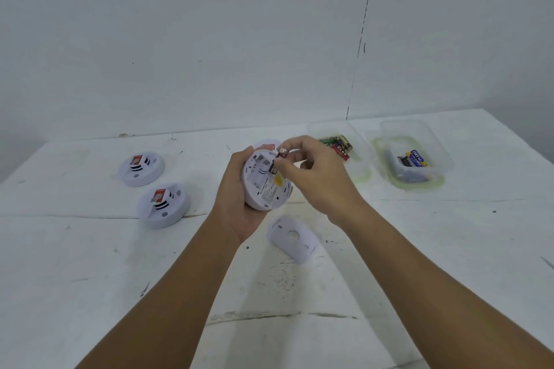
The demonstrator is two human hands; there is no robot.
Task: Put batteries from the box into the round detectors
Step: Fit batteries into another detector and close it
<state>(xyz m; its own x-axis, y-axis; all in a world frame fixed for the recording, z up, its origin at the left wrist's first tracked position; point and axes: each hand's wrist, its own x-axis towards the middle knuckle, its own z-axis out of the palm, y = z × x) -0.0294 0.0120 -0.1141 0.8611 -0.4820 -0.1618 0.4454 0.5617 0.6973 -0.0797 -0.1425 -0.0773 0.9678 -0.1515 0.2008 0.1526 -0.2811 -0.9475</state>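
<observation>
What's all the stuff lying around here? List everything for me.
Held detector: one, white, back open, in the left hand.
Battery: one, dark, pinched over the open back.
Detectors on the table: two, white with red stickers, far left and nearer left.
Cover: one, white, on the table below the hands.
Boxes: two, clear plastic, far right, batteries inside; nearer one, farther one.
Table: one, white, scuffed.
Left hand: holds the detector.
Right hand: pinches the battery.
</observation>
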